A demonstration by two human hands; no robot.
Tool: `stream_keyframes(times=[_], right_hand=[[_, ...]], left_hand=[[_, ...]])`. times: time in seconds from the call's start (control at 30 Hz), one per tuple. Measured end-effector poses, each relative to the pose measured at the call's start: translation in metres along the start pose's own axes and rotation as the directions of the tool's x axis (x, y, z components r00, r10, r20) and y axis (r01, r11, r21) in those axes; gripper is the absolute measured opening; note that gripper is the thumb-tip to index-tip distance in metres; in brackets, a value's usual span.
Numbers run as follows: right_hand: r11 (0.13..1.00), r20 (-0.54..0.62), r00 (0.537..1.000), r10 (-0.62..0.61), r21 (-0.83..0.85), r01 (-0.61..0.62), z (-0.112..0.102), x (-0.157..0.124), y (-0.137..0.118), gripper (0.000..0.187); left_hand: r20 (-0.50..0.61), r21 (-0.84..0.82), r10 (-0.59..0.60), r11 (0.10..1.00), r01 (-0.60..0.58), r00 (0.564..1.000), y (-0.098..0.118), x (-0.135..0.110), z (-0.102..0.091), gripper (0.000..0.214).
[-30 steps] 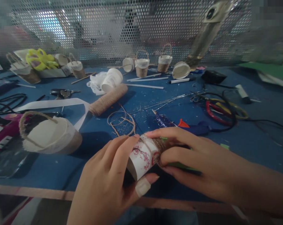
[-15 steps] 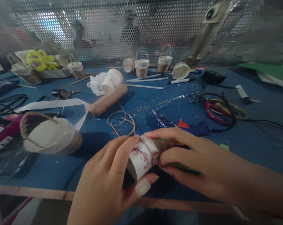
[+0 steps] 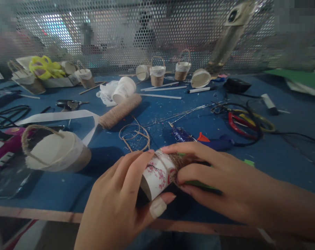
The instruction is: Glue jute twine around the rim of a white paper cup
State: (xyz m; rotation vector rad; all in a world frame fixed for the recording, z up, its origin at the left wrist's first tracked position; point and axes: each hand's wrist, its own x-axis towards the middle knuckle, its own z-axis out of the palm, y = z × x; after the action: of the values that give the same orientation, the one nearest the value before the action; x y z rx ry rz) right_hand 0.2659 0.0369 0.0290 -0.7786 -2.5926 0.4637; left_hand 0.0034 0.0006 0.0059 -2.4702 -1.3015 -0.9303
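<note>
A white paper cup printed with pink blossoms lies on its side between my hands near the table's front edge. Twine is wound round its right-hand end. My left hand curves round the cup's open end, fingers on top and a bandaged thumb below. My right hand grips the wound end, its fingertips pressing at the twine. From the cup a loose loop of twine runs back toward a twine spool. The cup's far side is hidden.
At left stands a twine-wrapped basket with a handle, beside a magenta glue gun. A blue glue gun lies just beyond my right hand. Red-handled pliers rest at right. Several small baskets line the back by a perforated metal screen.
</note>
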Motion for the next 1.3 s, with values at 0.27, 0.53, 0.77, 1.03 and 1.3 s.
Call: stream_keyframes(times=[0.27, 0.53, 0.77, 1.03, 1.3], right_hand=[[1.000, 0.016, 1.000, 0.001, 0.000, -0.001, -0.0004, -0.0018, -0.0008, 0.016], [1.000, 0.000, 1.000, -0.007, -0.019, 0.007, -0.0015, -0.0001, -0.0024, 0.016], [0.999, -0.006, 1.000, -0.013, -0.031, 0.013, -0.0005, -0.0019, -0.0018, 0.017], [0.999, -0.014, 1.000, -0.018, -0.037, 0.018, -0.0029, 0.0029, -0.0033, 0.017], [0.999, -0.045, 0.999, -0.026, -0.042, 0.024, -0.0022, 0.0028, -0.0045, 0.017]], left_hand=[[0.009, -0.003, 0.000, 1.000, 0.000, 1.000, -0.0005, -0.0007, 0.0000, 0.056], [0.007, -0.010, 0.003, 1.000, -0.003, 1.000, -0.0004, 0.0003, 0.0011, 0.056], [0.009, -0.016, -0.005, 1.000, 0.006, 1.000, -0.0005, -0.0006, 0.0012, 0.056], [0.023, -0.029, -0.016, 0.999, 0.017, 1.000, -0.0007, -0.0014, 0.0006, 0.055], [0.020, -0.028, -0.022, 0.999, 0.022, 1.000, -0.0005, -0.0013, 0.0006, 0.054]])
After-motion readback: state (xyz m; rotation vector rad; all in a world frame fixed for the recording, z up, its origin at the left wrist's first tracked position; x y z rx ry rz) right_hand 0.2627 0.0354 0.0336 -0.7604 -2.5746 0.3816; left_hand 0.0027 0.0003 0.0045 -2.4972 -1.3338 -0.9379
